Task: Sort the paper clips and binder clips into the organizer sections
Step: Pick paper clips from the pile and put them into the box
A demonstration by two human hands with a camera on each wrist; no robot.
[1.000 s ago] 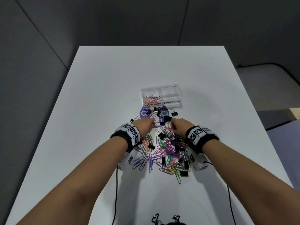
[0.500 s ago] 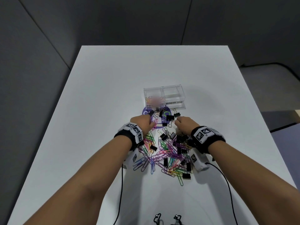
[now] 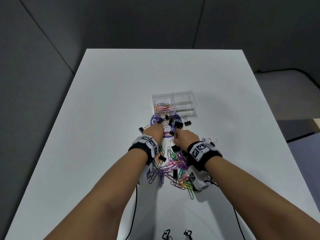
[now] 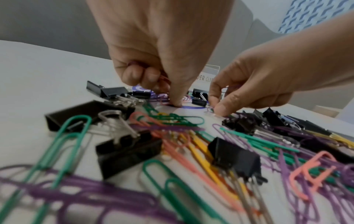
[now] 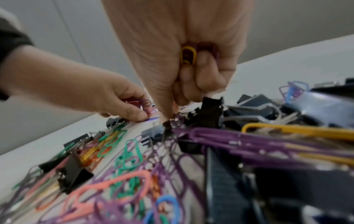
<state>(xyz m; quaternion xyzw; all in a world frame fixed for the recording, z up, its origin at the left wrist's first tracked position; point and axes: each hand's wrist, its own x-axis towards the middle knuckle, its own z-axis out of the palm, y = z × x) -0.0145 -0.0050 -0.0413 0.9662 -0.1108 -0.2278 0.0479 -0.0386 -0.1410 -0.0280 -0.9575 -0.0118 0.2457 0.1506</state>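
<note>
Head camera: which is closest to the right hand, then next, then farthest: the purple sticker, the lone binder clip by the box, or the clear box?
From the right hand:
1. Purple sticker, just ahead, to its left.
2. Lone binder clip, farther ahead.
3. Clear box, behind both.

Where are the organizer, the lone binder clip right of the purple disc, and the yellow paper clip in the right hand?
organizer (image 3: 184, 110), head view, front wall at the label strip
binder clip (image 3: 187, 123), head view, black body
yellow paper clip (image 5: 188, 55), right wrist view, looped end among curled fingers
</note>
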